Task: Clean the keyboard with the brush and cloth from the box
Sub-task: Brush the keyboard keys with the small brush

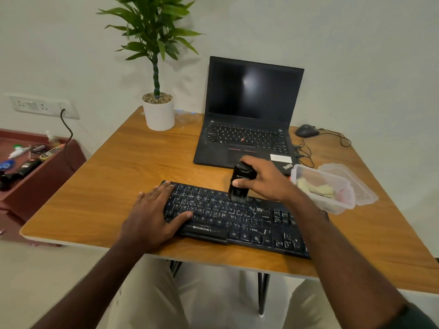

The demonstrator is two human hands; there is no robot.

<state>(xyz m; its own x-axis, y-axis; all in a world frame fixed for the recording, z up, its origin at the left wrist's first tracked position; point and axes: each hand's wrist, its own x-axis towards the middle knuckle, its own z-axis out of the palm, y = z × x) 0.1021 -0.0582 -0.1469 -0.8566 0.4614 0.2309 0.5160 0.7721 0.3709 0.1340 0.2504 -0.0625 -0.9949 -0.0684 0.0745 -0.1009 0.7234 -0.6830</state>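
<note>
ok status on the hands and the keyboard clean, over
Left hand flat on black keyboard, steadying. Right hand grips black brush, bristles on top key rows. Cloth in clear plastic box. Nothing in the way.

"ZEBRONICS" stands on the keyboard (237,217) front edge — "ThinkPad" on the laptop (247,129) palm rest corner, partly hidden.
</note>
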